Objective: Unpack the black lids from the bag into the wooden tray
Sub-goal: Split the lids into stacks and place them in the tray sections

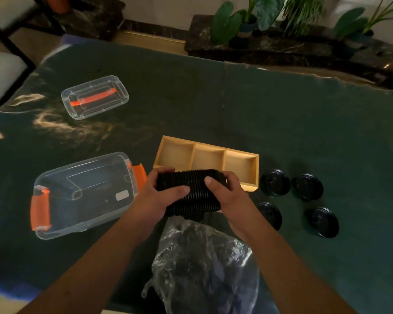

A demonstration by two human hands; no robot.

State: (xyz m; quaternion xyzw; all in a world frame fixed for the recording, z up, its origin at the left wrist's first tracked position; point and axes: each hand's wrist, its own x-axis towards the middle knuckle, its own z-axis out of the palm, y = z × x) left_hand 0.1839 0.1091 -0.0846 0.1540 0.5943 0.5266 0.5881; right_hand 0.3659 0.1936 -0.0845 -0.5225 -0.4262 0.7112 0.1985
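Observation:
A long nested stack of black lids (pixel 192 191) lies sideways between my hands, just in front of the wooden tray (pixel 253 177). My left hand (pixel 154 196) grips its left end and my right hand (pixel 227 191) grips its right end. The tray has three compartments, and all three look empty. Below my hands lies the crumpled clear plastic bag (pixel 202 264), with dark shapes inside it. Several single black lids (pixel 275 182) rest on the green cloth right of the tray.
A clear plastic box with orange latches (pixel 82 193) sits left of my hands. Its clear lid with an orange handle (pixel 95 97) lies farther back left. The table (pixel 304 123) is covered in green cloth. Potted plants (pixel 247 21) stand beyond the far edge.

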